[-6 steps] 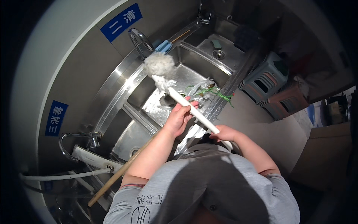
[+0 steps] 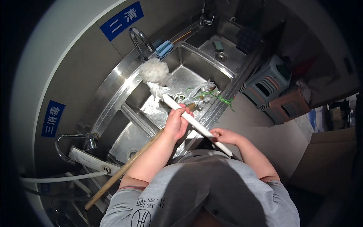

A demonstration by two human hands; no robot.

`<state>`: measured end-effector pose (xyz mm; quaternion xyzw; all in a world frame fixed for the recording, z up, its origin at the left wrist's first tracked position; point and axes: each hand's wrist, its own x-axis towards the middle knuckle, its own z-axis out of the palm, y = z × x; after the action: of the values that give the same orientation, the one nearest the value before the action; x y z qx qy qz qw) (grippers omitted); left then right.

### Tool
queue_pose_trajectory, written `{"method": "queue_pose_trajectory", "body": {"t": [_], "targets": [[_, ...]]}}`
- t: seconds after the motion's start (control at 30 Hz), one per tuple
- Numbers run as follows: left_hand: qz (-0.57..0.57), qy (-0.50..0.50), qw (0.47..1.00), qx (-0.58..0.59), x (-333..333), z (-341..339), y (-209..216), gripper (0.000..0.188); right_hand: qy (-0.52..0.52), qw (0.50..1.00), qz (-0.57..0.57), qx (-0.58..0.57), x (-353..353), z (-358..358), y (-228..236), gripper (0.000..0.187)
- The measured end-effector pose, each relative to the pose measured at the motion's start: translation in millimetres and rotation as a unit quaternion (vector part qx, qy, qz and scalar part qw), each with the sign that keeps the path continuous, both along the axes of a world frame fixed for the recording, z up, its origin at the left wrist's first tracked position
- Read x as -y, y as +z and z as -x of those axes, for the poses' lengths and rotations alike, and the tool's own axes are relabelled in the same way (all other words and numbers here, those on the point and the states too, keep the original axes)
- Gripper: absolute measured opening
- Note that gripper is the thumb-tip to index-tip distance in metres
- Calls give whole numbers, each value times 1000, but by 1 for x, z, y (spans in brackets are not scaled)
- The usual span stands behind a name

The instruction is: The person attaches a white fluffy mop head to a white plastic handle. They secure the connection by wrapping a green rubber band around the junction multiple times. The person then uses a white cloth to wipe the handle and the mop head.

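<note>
The fluffy white round head (image 2: 154, 70) on a long white tubular pole (image 2: 198, 127) has shifted slightly near-left, over the far edge of the rectangular steel sink (image 2: 206, 64) — left hand (image 2: 177, 123) pinching the pole, right hand (image 2: 225, 136) touching, its grip unclear.

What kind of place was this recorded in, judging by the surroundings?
Probably a commercial kitchen's washing area: there's a row of steel sinks with curved faucets, and blue signs are fixed to the wall above them.

Steel sink (image 2: 188, 76) — plastic (image 2: 208, 85), green string (image 2: 227, 101)
</note>
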<state>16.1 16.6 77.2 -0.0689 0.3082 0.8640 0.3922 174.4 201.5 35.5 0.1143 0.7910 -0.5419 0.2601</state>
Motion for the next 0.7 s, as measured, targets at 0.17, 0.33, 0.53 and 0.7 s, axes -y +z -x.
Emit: {"method": "queue_pose_trajectory", "body": {"t": [0.17, 0.33, 0.53, 0.7], "targets": [[54, 40, 997, 23, 18, 2, -13, 5, -213, 960, -180, -1, -56, 5, -34, 31], [93, 40, 994, 31, 27, 10, -27, 3, -288, 870, -376, -141, -81, 48, -47, 48], [164, 21, 984, 62, 35, 19, -36, 4, -279, 892, -349, -67, -82, 67, -65, 36], [161, -23, 984, 66, 32, 21, -48, 8, -364, 883, -247, -164, -87, 72, -30, 15]]}}
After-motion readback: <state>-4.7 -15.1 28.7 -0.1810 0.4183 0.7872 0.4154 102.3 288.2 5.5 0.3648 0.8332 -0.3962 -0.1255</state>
